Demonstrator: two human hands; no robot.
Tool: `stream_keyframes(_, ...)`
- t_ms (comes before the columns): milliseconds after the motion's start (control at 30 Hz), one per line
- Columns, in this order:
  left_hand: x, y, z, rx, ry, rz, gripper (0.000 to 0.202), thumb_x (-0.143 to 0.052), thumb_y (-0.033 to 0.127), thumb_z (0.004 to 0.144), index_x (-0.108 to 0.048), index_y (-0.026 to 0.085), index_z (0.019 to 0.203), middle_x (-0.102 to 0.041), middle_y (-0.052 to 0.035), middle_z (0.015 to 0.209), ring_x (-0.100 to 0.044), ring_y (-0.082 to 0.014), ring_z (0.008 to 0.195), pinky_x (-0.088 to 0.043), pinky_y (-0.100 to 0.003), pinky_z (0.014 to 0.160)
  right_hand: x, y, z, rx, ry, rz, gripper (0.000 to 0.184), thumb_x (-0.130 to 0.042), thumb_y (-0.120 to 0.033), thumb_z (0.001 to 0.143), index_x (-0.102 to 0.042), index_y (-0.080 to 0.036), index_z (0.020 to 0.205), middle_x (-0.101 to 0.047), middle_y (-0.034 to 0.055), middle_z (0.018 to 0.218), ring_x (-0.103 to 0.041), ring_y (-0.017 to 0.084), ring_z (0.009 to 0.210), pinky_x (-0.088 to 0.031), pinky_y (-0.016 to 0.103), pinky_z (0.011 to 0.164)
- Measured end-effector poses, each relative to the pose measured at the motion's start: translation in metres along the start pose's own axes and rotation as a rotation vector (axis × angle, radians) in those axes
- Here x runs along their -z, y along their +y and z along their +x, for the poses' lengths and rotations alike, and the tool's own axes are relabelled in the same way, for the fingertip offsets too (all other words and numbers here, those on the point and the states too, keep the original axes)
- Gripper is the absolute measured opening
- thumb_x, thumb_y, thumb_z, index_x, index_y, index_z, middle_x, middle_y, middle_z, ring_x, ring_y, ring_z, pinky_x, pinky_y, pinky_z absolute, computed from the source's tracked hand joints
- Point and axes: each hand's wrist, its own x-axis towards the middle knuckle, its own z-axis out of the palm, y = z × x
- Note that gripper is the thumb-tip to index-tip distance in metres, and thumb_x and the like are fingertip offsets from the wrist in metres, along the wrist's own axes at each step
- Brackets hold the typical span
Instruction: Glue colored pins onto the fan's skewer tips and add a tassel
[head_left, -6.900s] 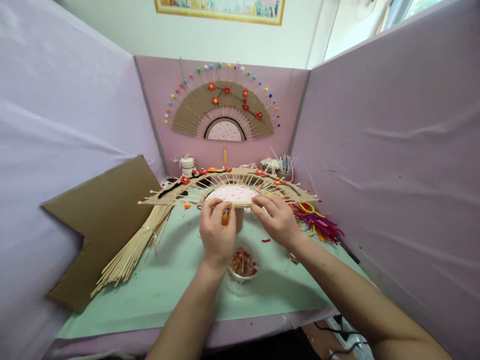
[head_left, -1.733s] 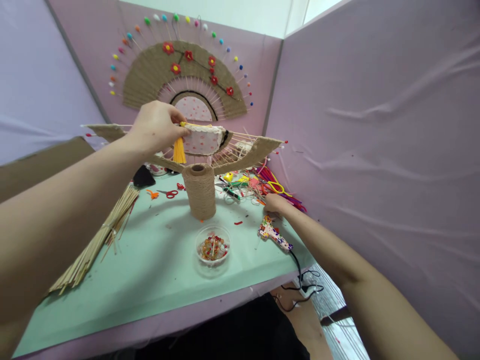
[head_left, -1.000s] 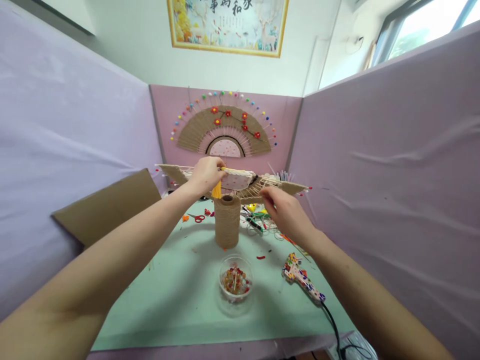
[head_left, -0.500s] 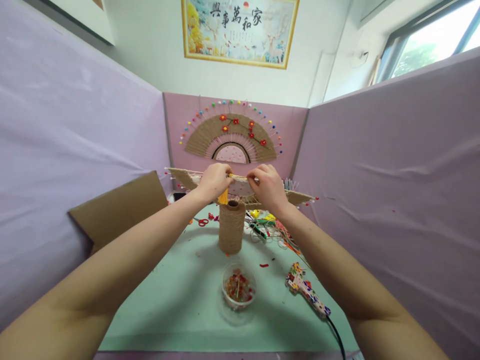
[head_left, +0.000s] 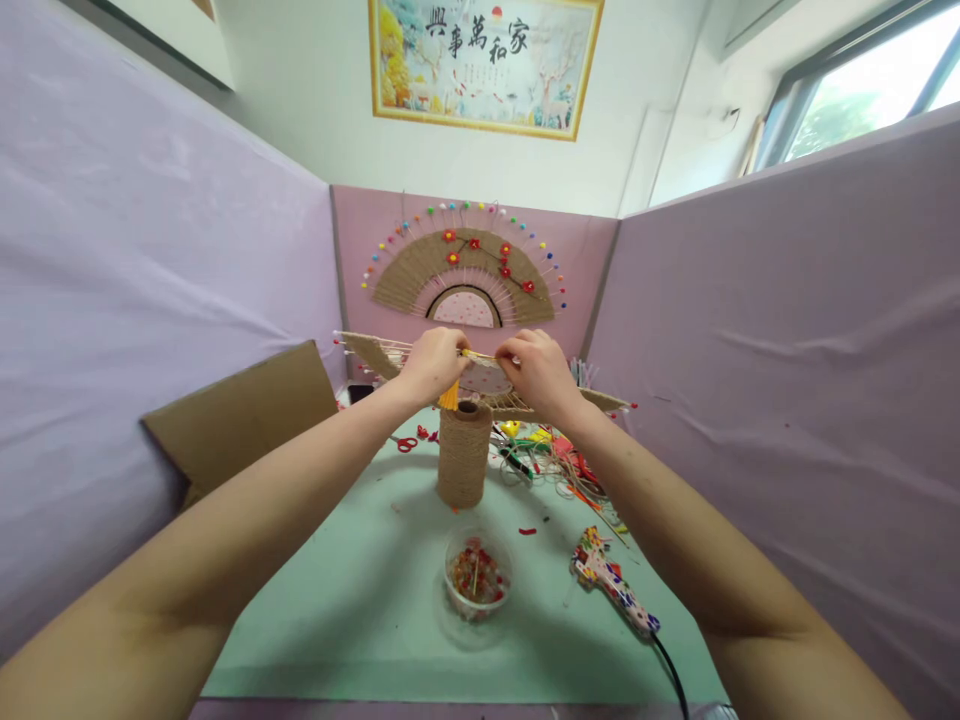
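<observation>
A woven fan [head_left: 604, 400] of brown twine with a pale dotted half-round centre is raised behind the twine spool [head_left: 462, 458], its straight edge towards me. From my left hand [head_left: 436, 360], closed in a pinch at that edge, hangs a yellow tassel [head_left: 449, 397]. A thin yellow cord runs along the edge between the fingertips of both hands. My right hand [head_left: 536, 368] is also pinched closed, at the cord's other end. My fingers partly hide the cord and the fan's middle. Red and white pin heads line the fan's outer tips.
On the green table [head_left: 352, 600] stand a clear tub of beads [head_left: 478, 575] and a patterned glue gun [head_left: 611, 580] with a black cable. Red scissors [head_left: 406, 444] and tangled scraps [head_left: 559, 455] lie behind. Cardboard [head_left: 247, 415] leans left. A finished-looking fan [head_left: 465, 265] hangs on the back panel.
The whole view has shifted slightly. Both hands stay pinched at the fan's edge, and the fan and tassel keep nearly the same position.
</observation>
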Motion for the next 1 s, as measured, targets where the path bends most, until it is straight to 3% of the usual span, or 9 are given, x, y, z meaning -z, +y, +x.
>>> stream_keyframes(467,0.0012,-0.0003,0.0005,0.013,-0.011,0.012,0.027,-0.061,0.027,0.077,-0.073,0.017,0.099,-0.073,-0.0088,0.1,-0.064,-0.0247,0.098,-0.046,-0.032,0.087,-0.0029,0.0059,-0.0035,0.002,0.087,0.062,0.019,-0.052,-0.016,0.087,-0.07,-0.018,0.082,-0.066,0.008,0.084,-0.054,0.022,0.083,-0.041,0.032,0.076)
stream_keyframes(1000,-0.0031,-0.0007,-0.0032,-0.02,0.012,0.003,0.025,-0.06,0.024,0.077,-0.073,0.016,0.097,-0.073,-0.0097,0.1,-0.064,-0.0248,0.097,-0.047,-0.032,0.086,0.0014,0.0013,-0.0039,0.065,-0.034,-0.136,0.023,-0.052,-0.022,0.092,-0.073,-0.018,0.084,-0.067,0.0083,0.088,-0.051,0.021,0.085,-0.034,0.031,0.074)
